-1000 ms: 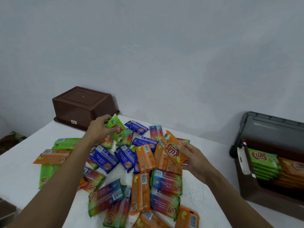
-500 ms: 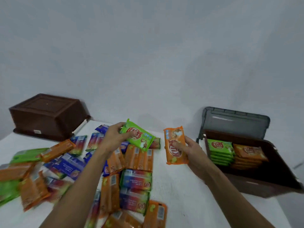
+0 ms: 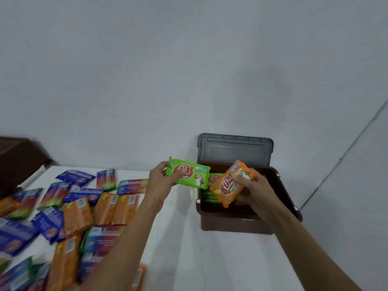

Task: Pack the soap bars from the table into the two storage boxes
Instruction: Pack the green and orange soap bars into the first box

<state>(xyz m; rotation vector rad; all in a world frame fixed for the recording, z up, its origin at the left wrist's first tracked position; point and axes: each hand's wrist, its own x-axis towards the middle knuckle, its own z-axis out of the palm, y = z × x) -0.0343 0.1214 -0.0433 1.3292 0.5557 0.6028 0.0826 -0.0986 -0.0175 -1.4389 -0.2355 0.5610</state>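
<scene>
Scattered soap bars (image 3: 77, 215) on the white table (image 3: 189, 248) left of the open storage box (image 3: 235, 226), right hand (image 3: 255, 190) fingers clamped round an orange soap bar (image 3: 230, 183) above that box, left hand (image 3: 160, 181) fingers clamped on a green soap bar (image 3: 189, 175) over its left rim, stacked green bars (image 3: 210, 195) inside, grey lid (image 3: 235, 149) upright behind

The orange soap bar (image 3: 227, 186) reads "KUA", remainder unclear.

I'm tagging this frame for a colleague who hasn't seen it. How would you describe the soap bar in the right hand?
Find the open brown storage box at the right end of the white table, grey lid raised. Over it, the right hand grips a tilted orange soap bar. It is the only orange bar held up; the left hand holds a green bar.
</scene>
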